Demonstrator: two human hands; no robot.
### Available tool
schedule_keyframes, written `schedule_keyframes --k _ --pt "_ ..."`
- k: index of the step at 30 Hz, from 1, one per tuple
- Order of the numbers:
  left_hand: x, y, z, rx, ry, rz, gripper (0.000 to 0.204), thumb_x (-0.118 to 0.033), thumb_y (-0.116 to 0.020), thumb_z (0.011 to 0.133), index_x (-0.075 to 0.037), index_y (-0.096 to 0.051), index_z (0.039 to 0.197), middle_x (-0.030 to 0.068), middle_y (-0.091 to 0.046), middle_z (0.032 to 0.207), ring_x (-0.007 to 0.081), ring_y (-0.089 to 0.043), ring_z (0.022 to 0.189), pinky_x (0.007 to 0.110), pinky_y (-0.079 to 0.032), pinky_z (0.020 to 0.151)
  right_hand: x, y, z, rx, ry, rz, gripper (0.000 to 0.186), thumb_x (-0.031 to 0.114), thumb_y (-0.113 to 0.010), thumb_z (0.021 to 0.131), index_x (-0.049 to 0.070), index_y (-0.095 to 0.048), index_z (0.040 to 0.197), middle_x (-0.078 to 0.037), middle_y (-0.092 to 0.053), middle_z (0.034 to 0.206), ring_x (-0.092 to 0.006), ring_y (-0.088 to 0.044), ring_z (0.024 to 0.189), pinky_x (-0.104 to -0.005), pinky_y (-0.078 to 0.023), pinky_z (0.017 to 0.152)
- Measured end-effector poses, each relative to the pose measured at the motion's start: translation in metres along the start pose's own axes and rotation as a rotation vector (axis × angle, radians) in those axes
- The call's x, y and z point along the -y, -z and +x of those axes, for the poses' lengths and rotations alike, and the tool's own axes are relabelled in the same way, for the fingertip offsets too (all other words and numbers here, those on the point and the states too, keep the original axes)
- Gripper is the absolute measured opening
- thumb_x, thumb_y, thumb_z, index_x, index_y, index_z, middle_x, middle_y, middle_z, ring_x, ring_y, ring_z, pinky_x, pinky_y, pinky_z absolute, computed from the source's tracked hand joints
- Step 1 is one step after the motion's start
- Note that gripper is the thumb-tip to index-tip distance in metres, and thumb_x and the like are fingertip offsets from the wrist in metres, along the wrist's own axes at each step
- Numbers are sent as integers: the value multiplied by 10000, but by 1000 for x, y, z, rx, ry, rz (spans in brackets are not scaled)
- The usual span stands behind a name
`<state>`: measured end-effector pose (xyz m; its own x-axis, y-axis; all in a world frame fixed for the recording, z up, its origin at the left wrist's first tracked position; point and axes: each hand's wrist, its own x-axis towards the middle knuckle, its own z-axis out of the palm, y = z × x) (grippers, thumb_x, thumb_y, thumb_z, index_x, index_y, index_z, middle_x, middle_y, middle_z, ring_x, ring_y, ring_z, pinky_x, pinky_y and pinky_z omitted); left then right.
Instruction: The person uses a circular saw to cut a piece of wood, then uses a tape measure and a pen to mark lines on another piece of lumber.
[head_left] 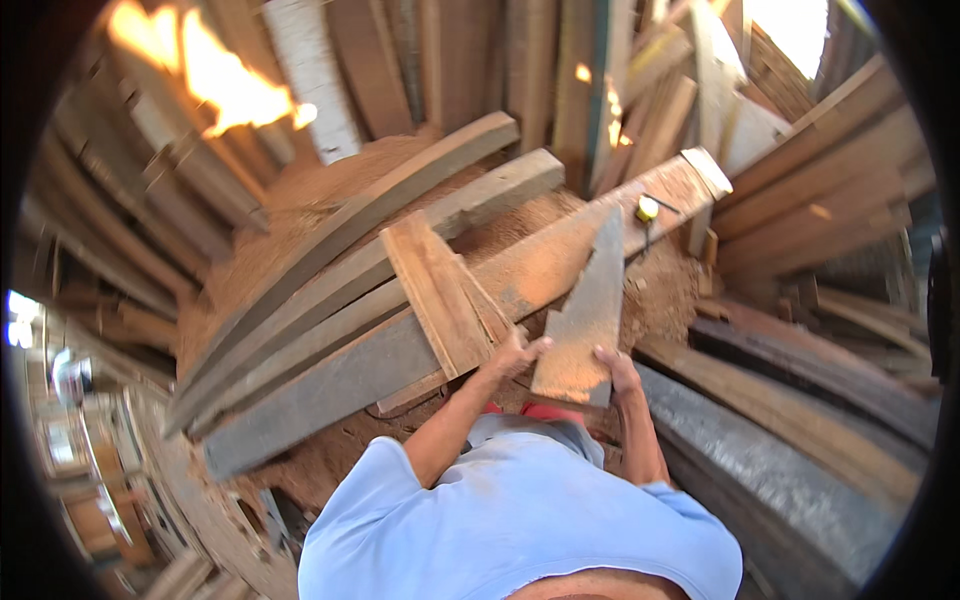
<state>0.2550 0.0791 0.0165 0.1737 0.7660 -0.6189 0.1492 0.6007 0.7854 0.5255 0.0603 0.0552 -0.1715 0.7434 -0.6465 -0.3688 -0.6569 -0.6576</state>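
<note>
A grey tapered wooden board [582, 310] with a pointed far end and a stepped left edge is tilted in front of me, its near end dusted with orange sawdust. My right hand [622, 372] is closed on its right edge, thumb on top. My left hand [514, 354] is closed at its left edge, the thumb reaching to the board and the other fingers partly hidden. Just beyond the left hand, a reddish-brown board [435, 292] lies across a long plank [535, 262], with another thin piece under it. A small yellow-and-black tool, perhaps a tape measure [648, 208], rests near the plank's far end.
Long thick timbers [350, 222] lie side by side at the left over sawdust-covered ground [300, 185]. Upright planks [470, 70] lean all along the back. Stacked beams [770, 430] run close by on my right, and more boards [820, 190] stand beyond them.
</note>
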Motion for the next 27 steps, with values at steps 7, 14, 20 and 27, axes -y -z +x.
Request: schedule_keyframes --k 7,14,20,27 --pt "4 -86 -52 200 109 -576 596 -460 -811 921 87 -743 1148 123 -750 1067 181 -713 898 349 -599 780 -15 52 -14 -64 44 -116 488 220 -724 938 -120 -646 1280 -184 -710 1200 -273 -717 1018 -392 -569 934" --pt "12 -18 -100 -32 -138 -572 769 -461 -887 803 87 -669 1297 171 -730 1167 256 -697 1070 390 -567 942 1 -46 -27 245 148 -270 503 251 -709 965 -116 -624 1298 -178 -692 1211 -257 -694 1052 -393 -555 955" --pt "51 52 -170 -215 -449 -825 1002 -454 -857 869 61 -360 1570 193 -560 1469 282 -540 1358 406 -461 1133 -19 -181 -23 427 216 -497 687 278 -752 926 -100 -503 1443 -171 -632 1299 -274 -640 1142 -399 -518 1002" --pt "114 110 -321 -782 -764 -1092 947 -418 -854 881 80 -375 1528 167 -579 1412 235 -558 1311 382 -470 1111 -92 -397 -107 932 209 -813 882 361 -799 792 -115 -480 1463 -208 -622 1327 -295 -606 1204 -408 -460 1067"
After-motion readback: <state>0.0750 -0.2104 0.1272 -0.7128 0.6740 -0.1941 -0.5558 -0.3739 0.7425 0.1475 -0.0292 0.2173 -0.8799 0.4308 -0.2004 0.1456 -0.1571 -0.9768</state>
